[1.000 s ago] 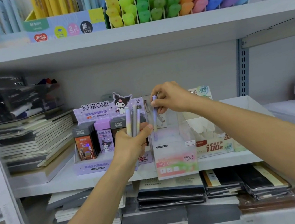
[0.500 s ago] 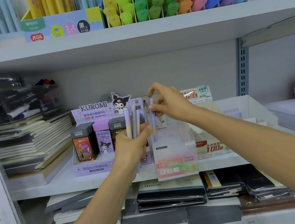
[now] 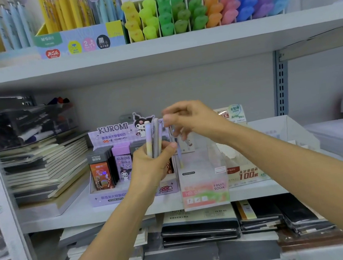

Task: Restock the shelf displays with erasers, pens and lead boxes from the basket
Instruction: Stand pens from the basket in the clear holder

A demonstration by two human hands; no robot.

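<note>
The left hand (image 3: 149, 168) grips a bunch of pens (image 3: 155, 136) upright, fingers wrapped round their lower halves, in front of the purple lead display (image 3: 124, 165) on the middle shelf (image 3: 72, 216). The right hand (image 3: 191, 120) hovers beside the pen tops, above a clear box (image 3: 203, 176). Its curled fingers are blurred, so I cannot tell if they pinch anything.

three pens (image 3: 155, 140) stand upright in a bundle, gripped by the left hand (image 3: 151, 168). barrels are pastel: one fades from lilac to yellow, one is grey. a fourth pen (image 3: 178, 151), lilac, stands near upright inside the clear fruit soda display box (image 3: 203, 178), its top at the blurred fingers of the right hand (image 3: 189, 120). lead boxes (image 3: 102, 172), black and lilac, stand upright in rows in the kuromi display tray (image 3: 109, 197), just left of the clear box.
</note>
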